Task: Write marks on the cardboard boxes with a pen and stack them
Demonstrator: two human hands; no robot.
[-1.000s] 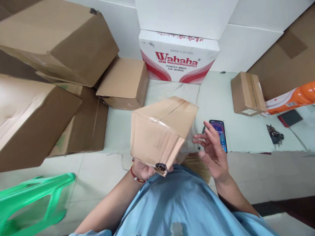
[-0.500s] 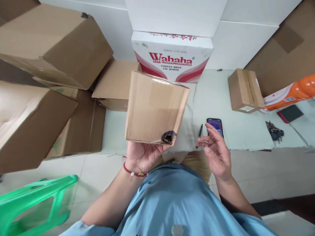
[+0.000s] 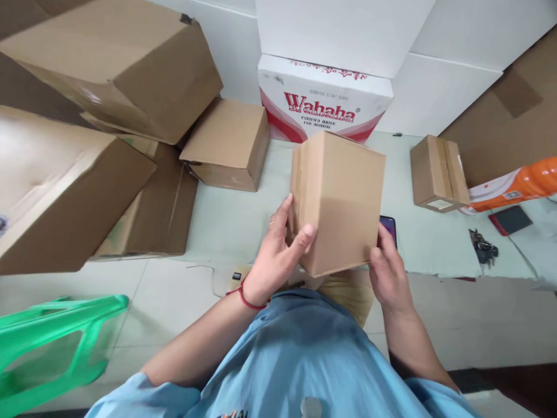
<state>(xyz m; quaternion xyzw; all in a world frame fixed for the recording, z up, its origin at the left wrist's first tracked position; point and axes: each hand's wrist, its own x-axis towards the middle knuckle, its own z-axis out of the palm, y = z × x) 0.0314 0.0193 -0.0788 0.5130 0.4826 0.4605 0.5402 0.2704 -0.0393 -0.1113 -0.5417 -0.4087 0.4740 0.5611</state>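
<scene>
A brown cardboard box (image 3: 348, 209) is held up in front of me, tilted, between both hands. My left hand (image 3: 278, 252) grips its left side, thumb on the near lower edge and fingers along the taped face. At the lower right corner, my right hand (image 3: 389, 264) closes on the box, its fingertips partly hidden behind it. Just behind that hand lies a phone (image 3: 389, 227) on the table, mostly covered by the box.
Several cardboard boxes (image 3: 143, 64) are piled at the left. A Wahaha water carton (image 3: 324, 101) stands at the back. Rightward are a small box (image 3: 438, 174), an orange bottle (image 3: 522, 180) and keys (image 3: 483, 248). A green stool (image 3: 65, 342) stands on the floor.
The box has turned and shifted right, hiding the pen and most of the phone. My right hand, free earlier, has taken hold; my left has moved from underneath to its side.
</scene>
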